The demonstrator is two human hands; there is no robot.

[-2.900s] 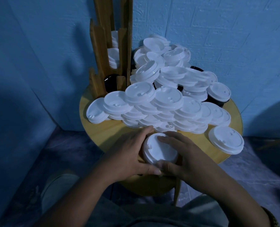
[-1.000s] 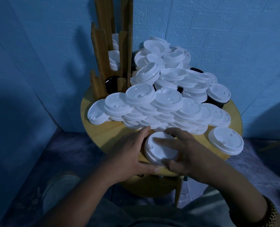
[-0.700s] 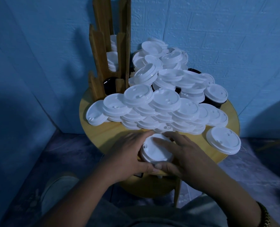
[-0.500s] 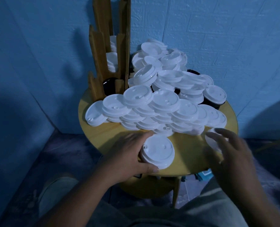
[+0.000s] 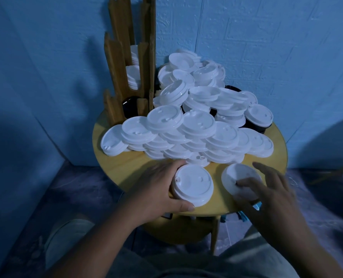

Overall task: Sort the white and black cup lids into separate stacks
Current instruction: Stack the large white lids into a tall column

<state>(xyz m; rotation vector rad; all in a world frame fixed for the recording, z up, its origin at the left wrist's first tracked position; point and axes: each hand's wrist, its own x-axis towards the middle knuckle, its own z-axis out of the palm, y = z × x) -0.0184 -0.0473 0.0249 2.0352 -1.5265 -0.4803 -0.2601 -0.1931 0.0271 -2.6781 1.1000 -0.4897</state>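
Gripping left hand (image 5: 156,189): yours, round white lid stack (image 5: 192,183), lower centre.
Right hand (image 5: 270,199): touching second lid (image 5: 234,177); grasp unclear.

Right hand (image 5: 266,197) blurred; black lids (image 5: 256,127) buried.

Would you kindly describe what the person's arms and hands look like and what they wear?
The left forearm and the right forearm are bare, no sleeves in view. The left hand and the right hand wear no gloves; no rings, watch or bracelet show, though the right hand is motion-blurred.
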